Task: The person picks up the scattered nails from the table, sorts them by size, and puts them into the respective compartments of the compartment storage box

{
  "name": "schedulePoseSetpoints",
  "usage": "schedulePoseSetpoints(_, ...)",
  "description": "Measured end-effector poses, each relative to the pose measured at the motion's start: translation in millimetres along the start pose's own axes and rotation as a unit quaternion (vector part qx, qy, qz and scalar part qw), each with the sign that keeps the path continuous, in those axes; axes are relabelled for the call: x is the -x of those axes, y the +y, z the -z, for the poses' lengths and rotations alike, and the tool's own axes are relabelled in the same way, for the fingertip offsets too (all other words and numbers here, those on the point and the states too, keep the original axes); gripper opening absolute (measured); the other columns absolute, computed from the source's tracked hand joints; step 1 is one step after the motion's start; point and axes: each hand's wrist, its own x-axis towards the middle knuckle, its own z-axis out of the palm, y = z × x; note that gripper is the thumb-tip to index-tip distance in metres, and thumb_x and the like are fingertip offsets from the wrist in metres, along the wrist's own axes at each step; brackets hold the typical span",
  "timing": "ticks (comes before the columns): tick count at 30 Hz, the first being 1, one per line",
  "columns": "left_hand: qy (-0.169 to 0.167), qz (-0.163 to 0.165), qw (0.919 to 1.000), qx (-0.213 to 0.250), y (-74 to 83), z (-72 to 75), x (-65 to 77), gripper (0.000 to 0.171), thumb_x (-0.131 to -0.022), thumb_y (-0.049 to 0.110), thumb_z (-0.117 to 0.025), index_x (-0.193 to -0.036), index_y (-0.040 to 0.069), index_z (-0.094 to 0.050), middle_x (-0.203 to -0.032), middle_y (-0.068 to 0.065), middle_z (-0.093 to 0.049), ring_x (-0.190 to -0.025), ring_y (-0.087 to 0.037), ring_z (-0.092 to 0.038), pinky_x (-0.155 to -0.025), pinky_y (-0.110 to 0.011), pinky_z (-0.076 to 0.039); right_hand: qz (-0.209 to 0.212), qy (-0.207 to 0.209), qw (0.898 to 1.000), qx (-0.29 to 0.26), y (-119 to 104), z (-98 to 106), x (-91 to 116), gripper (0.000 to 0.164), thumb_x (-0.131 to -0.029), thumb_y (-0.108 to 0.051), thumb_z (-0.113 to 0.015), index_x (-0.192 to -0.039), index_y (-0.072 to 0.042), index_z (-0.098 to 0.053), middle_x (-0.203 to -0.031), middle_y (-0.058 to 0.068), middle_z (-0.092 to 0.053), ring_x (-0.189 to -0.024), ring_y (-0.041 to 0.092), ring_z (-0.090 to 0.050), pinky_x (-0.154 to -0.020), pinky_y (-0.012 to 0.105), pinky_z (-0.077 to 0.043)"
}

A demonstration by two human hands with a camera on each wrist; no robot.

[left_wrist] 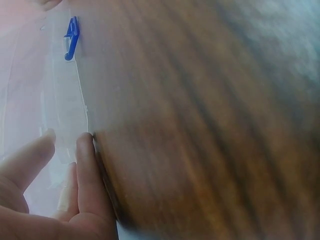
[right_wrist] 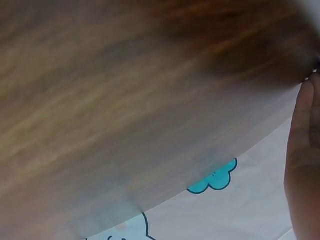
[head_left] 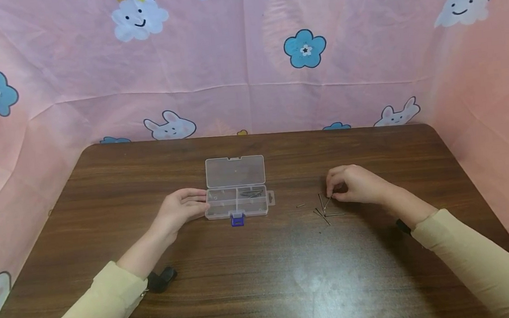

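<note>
Head view: we find the plastic box (head_left: 254, 212) on the wooden tabletop (head_left: 247, 286), its clear lid (head_left: 235, 172) raised at the back, its blue latch (head_left: 237, 221) at the front; several stored nails (head_left: 252, 193) lie in the box's rear right compartment; the left hand (head_left: 178, 208) stands at the box's left end, fingers extended and touching it, thumb a little apart from them; to the right of the box we note loose nails (head_left: 323, 217), some crossing, with a short metal piece (head_left: 301, 206) lying between them and the box; the right hand (head_left: 354, 184), farther right of the box, is narrow, thumb and fingers pinching the upper end of one tilted nail (head_left: 328, 204); a printed pink cloth (head_left: 246, 69) hangs behind the box.

Left wrist view: we see the left hand's fingertips against the end of the box, the latch farther along its edge; the grip pressure we cannot tell.

Right wrist view: we record the right hand's fingertips close together at the picture's edge; what they hold is too small and blurred to tell here.
</note>
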Motion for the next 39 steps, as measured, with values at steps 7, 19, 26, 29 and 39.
schedulePoseSetpoints(7, -0.002, -0.001, 0.9999, 0.014, 0.5, -1.4, -0.5, 0.055, -0.1, 0.01, -0.073, -0.148, -0.008, -0.051, -0.147, -0.03, -0.06, -0.098, 0.003, -0.069, -0.089, -0.016, -0.061, -0.016, -0.01, 1.0, -0.019, 4, 1, 3, 0.021, -0.088, 0.007, -0.077, -0.088, -0.014, -0.077, -0.093, -0.001, -0.073, -0.087, 0.012, -0.072, -0.078, 0.031, -0.064)
schedulePoseSetpoints(19, -0.005, -0.005, 0.9999, 0.012, -1.3, -0.9, 0.5, 0.056, -0.1, 0.011, -0.073, -0.148, -0.008, -0.051, -0.147, -0.029, -0.06, -0.098, 0.003, -0.069, -0.088, -0.016, -0.06, -0.039, 0.0, 0.999, -0.008, 0, 8, -1, 0.017, -0.086, 0.003, -0.077, -0.089, -0.014, -0.075, -0.088, -0.004, -0.072, -0.077, 0.007, -0.062, -0.069, 0.025, -0.056)
schedulePoseSetpoints(26, -0.003, -0.007, 0.9999, 0.014, -1.5, -0.8, 0.0, 0.056, -0.1, 0.01, -0.074, -0.148, -0.009, -0.051, -0.147, -0.03, -0.06, -0.098, 0.005, -0.068, -0.088, -0.014, -0.059, -0.038, 0.017, 0.999, 0.001, -9, 11, -15, 0.013, -0.086, -0.001, -0.077, -0.089, -0.014, -0.075, -0.086, -0.006, -0.071, -0.075, 0.006, -0.061, -0.068, 0.025, -0.055)
schedulePoseSetpoints(29, -0.001, -0.008, 0.9999, 0.008, -1.6, -0.6, 0.2, 0.056, -0.099, 0.011, -0.074, -0.147, -0.008, -0.052, -0.147, -0.029, -0.06, -0.098, 0.004, -0.068, -0.088, -0.014, -0.059, -0.035, 0.023, 0.999, -0.005, -15, 11, -22, 0.012, -0.086, -0.001, -0.077, -0.089, -0.013, -0.076, -0.087, -0.005, -0.072, -0.075, 0.007, -0.062, -0.068, 0.025, -0.056)
schedulePoseSetpoints(39, 0.008, -0.015, 0.9996, -0.024, -0.2, -1.1, 1.4, 0.054, -0.1, 0.013, -0.075, -0.146, -0.006, -0.054, -0.146, -0.029, -0.062, -0.109, -0.006, -0.071, -0.088, -0.013, -0.058, -0.008, 0.032, 0.999, -0.021, -32, 3, -49, 0.008, -0.089, -0.003, -0.074, -0.092, -0.01, -0.077, -0.09, 0.002, -0.075, -0.076, 0.011, -0.063, -0.069, 0.027, -0.055)
